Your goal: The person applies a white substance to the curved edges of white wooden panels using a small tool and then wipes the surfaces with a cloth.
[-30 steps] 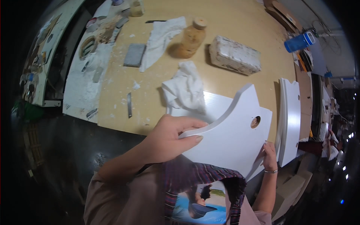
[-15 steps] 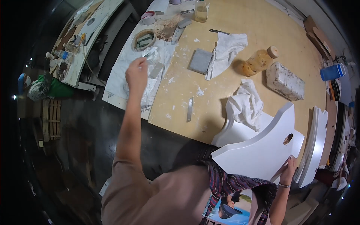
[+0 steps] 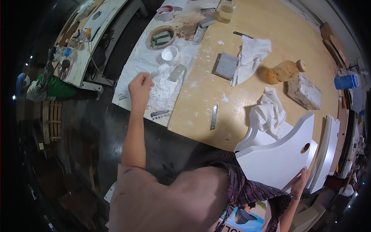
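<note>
My left hand (image 3: 140, 86) reaches out over a white paper sheet (image 3: 135, 65) smeared with white powder, at the left edge of the wooden table (image 3: 270, 27). Its fingers are closed on a small pale tool (image 3: 158, 71) that is blurred. A small white cup (image 3: 170, 54) and a grey putty knife (image 3: 177, 72) lie just beyond it. My right hand (image 3: 300, 182) grips the lower edge of a white cut-out board (image 3: 278, 160) with a round hole, held at the table's near right corner.
On the table lie a grey sanding block (image 3: 226, 65), two white rags (image 3: 251, 52) (image 3: 268, 114), a tipped amber bottle (image 3: 284, 71), a white brick (image 3: 305, 92), a metal blade (image 3: 213, 116) and a blue cup (image 3: 346, 82). More white boards (image 3: 326, 154) stand at the right.
My left hand let go of the white board, swung left to the powdered paper sheet and now hovers there. My right hand still holds the board.
</note>
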Demonstrator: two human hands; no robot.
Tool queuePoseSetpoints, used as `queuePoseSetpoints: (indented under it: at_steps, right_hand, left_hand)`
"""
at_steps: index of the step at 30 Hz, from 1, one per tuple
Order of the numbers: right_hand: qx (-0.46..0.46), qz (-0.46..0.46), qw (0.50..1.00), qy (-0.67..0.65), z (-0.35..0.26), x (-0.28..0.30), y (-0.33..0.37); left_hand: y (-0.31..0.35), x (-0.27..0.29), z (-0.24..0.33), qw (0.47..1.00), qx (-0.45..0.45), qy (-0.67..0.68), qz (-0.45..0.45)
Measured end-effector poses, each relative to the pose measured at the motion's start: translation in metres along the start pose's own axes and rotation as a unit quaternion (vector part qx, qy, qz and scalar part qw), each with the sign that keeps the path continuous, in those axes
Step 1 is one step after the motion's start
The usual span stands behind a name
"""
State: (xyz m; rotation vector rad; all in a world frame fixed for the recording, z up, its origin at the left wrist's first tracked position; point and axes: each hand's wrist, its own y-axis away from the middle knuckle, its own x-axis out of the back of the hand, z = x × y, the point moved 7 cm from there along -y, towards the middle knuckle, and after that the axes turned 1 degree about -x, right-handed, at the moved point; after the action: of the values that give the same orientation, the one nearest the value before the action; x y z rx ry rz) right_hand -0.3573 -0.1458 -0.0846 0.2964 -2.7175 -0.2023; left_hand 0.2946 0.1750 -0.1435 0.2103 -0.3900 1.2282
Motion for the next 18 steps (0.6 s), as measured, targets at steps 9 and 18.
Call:
queuePoseSetpoints:
  at_steps: [9, 18]
  right_hand:
    - [-0.014, -0.031, 0.998, 0.044, -0.010, -0.010, -0.006]
    - [0.005, -0.054, 0.996, 0.065, -0.032, -0.033, -0.003]
  left_hand:
    - [0.063, 0.027, -0.010, 0.942, -0.128, -0.304, 0.061]
    - [0.059, 0.030, -0.085, 0.973, 0.195, 0.122, 0.015]
